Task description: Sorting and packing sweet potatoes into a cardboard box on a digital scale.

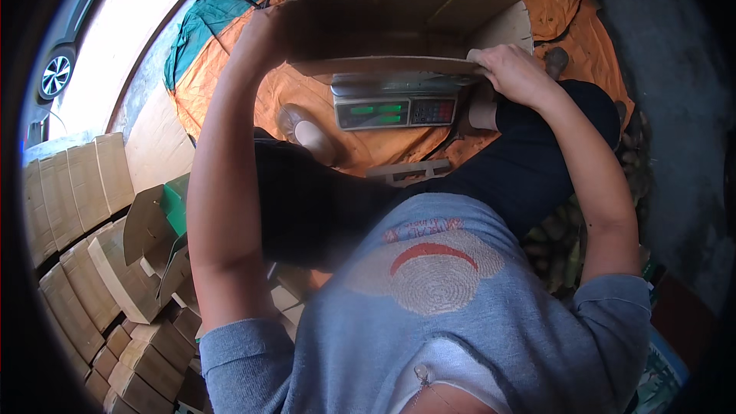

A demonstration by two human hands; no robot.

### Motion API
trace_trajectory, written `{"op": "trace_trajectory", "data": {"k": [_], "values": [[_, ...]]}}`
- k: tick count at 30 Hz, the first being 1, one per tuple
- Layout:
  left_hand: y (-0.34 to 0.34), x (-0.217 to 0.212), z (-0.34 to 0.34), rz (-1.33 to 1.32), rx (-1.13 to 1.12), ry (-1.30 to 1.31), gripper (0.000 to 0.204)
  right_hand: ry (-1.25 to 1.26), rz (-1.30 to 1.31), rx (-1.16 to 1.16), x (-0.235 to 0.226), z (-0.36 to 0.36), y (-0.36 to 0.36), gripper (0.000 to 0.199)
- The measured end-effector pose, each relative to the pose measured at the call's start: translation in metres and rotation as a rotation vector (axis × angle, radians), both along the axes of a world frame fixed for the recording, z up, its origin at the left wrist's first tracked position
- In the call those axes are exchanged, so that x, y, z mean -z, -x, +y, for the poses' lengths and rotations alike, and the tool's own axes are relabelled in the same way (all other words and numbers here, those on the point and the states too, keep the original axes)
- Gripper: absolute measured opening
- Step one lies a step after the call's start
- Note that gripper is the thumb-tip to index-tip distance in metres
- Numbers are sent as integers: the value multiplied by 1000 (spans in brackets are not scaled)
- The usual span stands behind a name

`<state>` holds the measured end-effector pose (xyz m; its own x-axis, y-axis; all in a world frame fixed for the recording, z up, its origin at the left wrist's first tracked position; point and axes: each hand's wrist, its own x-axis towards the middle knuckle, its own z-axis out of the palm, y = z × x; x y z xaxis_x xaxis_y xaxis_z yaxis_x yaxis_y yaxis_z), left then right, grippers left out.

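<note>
An open cardboard box (pixel 406 19) rests on or just over a digital scale (pixel 395 113) in front of me; the contact between them is hidden. Two cord loops show on its far inner wall. My left hand (pixel 268 34) is at the box's left end, its fingers partly hidden in shadow and seemingly closed around the edge. My right hand (pixel 512 69) pinches the near rim by the right corner, thumb and fingers closed on the cardboard. Below the box, the scale's green-lit display and keypad face me.
An orange tarp (pixel 560 11) covers the floor, with a green sheet (pixel 188 34) at its left. Stacked cardboard boxes (pixel 73 192) and an open green-lined box (pixel 153 222) stand at my left. A small slatted piece (pixel 410 171) lies between my legs. Outside, a car wheel (pixel 56 77) shows.
</note>
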<state>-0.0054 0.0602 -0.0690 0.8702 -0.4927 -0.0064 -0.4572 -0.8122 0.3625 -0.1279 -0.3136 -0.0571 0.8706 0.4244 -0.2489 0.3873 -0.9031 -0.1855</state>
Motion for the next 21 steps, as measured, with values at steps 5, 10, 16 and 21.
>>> {"op": "trace_trajectory", "data": {"k": [5,10,16,21], "values": [[-3,16,8,38,0,39,37,-72,-13,15,6,-9,12,13],[3,10,2,57,5,-6,30,-131,-17,65,12,-15,13,18],[3,0,-3,62,-6,3,35,-162,15,74,10,-16,15,22],[-23,-18,31,-51,-155,-45,32,-340,-456,166,-43,-31,24,39]]}}
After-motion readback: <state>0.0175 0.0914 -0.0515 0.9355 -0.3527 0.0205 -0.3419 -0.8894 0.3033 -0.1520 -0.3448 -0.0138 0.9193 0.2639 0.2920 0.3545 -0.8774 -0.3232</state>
